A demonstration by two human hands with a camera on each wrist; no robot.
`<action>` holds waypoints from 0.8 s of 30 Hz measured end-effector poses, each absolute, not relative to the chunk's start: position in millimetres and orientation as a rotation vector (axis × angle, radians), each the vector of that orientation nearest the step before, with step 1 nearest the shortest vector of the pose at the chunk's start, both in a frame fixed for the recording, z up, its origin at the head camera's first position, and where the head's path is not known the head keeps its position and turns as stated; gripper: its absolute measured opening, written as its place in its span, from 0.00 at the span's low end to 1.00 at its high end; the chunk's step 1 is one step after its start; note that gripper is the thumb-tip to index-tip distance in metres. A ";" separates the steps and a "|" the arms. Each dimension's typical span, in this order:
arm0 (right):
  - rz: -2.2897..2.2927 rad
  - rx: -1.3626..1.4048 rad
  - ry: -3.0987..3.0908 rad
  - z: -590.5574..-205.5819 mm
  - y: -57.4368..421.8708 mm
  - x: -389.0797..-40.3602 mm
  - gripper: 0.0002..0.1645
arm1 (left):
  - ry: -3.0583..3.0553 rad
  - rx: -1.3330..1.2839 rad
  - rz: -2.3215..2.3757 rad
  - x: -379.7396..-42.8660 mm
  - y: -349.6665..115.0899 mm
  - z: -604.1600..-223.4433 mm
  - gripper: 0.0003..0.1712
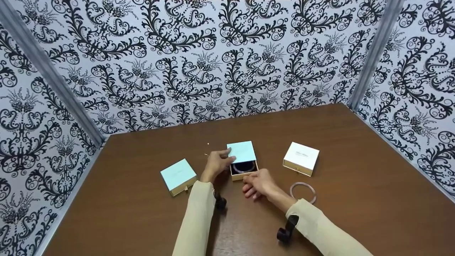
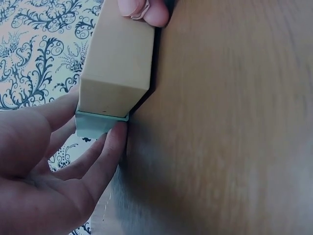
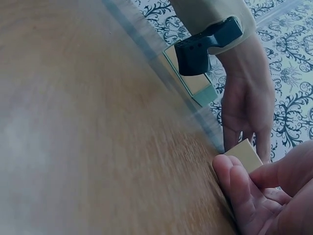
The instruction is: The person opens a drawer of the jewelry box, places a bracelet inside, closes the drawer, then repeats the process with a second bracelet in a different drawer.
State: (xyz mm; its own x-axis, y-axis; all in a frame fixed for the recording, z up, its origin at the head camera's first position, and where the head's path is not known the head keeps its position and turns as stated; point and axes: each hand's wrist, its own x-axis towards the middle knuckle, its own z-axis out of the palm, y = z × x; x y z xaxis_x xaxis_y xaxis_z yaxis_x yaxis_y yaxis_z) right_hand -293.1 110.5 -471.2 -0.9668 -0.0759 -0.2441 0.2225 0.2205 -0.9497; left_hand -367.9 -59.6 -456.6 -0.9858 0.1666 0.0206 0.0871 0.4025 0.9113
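Note:
A drawer-style bangle box (image 1: pixel 242 152) with a pale turquoise sleeve sits mid-table, its gold-coloured drawer (image 2: pixel 117 54) slid partway out. Inside the drawer, on a dark lining, lies a pale bangle (image 1: pixel 243 172), partly covered by the sleeve. My left hand (image 1: pixel 216 164) grips the sleeve from its left side, thumb and fingers on either side of it in the left wrist view. At the drawer's front, my right hand (image 1: pixel 261 182) pinches the front edge or its small pull; the fingers hide which. A second pale bangle (image 1: pixel 302 183) lies on the table beside the right forearm.
A closed turquoise box (image 1: pixel 178 174) stands left of my left hand. Toward the right is a closed white-topped box (image 1: pixel 301 156) with gold sides. Tiny white bits lie behind the left hand. Patterned wall panels (image 1: pixel 199 71) border the brown table (image 1: pixel 149 220) at back and sides.

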 end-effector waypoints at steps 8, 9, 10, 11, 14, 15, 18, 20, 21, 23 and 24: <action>-1.815 0.160 2.282 -469.5 108.0 -300.1 0.12 | 2.505 0.215 1.737 -365.0 -59.1 -454.4 0.26; -1.816 0.167 2.280 -469.5 107.6 -301.2 0.11 | 2.508 0.213 1.735 -364.9 -59.1 -454.3 0.26; -1.817 0.170 2.281 -469.4 107.4 -302.1 0.11 | 2.513 0.214 1.732 -364.8 -58.9 -454.2 0.26; -1.817 0.174 2.280 -469.4 107.2 -303.1 0.11 | 2.517 0.213 1.729 -364.8 -58.8 -454.4 0.26; -1.821 0.175 2.276 -470.0 106.6 -305.2 0.12 | 2.539 0.229 1.712 -365.3 -59.0 -455.4 0.26; -1.821 0.178 2.273 -470.0 106.5 -305.8 0.12 | 2.548 0.231 1.705 -365.7 -59.1 -455.9 0.26; -1.825 0.176 2.272 -470.1 106.1 -306.8 0.12 | 2.566 0.233 1.685 -366.5 -59.6 -456.8 0.26; -1.823 0.176 2.279 -470.2 106.0 -307.9 0.12 | 2.566 0.231 1.683 -366.8 -59.8 -456.9 0.26; -1.819 0.177 2.284 -470.2 106.0 -308.7 0.12 | 2.567 0.232 1.685 -366.7 -59.9 -456.7 0.26; -1.817 0.173 2.294 -470.6 105.8 -309.7 0.12 | 2.562 0.240 1.692 -365.7 -60.1 -455.8 0.26; -1.815 0.176 2.297 -470.9 105.8 -310.4 0.13 | 2.567 0.250 1.691 -364.6 -59.9 -454.8 0.26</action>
